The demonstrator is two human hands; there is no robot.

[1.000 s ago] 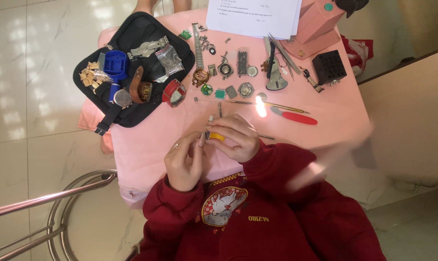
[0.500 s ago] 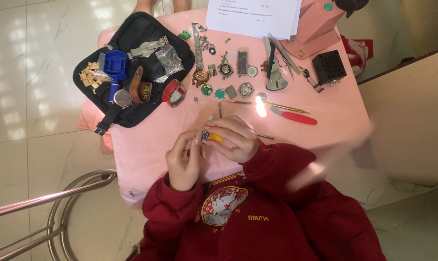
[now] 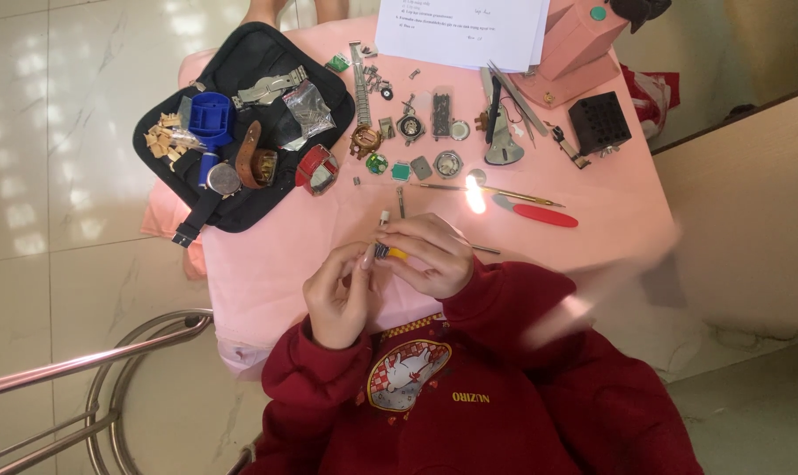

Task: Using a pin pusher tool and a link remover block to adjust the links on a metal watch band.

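Head view shows a small yellow-handled tool (image 3: pixel 392 253) pinched between both hands just above the near edge of the pink table (image 3: pixel 610 211). It looks light, stiff and slender, with a dark metal tip; judging by its size it would slip easily from a loose grip, so the plastic handle seems the sound place to hold, with the tip kept free. The left hand (image 3: pixel 339 295) curls upward, its fingertips closed on the tip end. The right hand (image 3: pixel 427 253) arches over from above, fingers bent and pinching the yellow handle.

Further out lie thin, hard, shiny pieces: a red-handled screwdriver (image 3: pixel 540 214), a long brass-coloured pin tool (image 3: pixel 491 190), round metal watch cases (image 3: pixel 448 163) and a steel link bracelet (image 3: pixel 359 81). A soft black zip pouch (image 3: pixel 241 211) lies open on the left, holding a blue plastic holder (image 3: pixel 210 117), a brown leather strap (image 3: pixel 249 155) and a red-cased watch (image 3: pixel 317 170). A black cube block (image 3: pixel 600 123) and a white paper sheet (image 3: pixel 461 31) sit at the far side.
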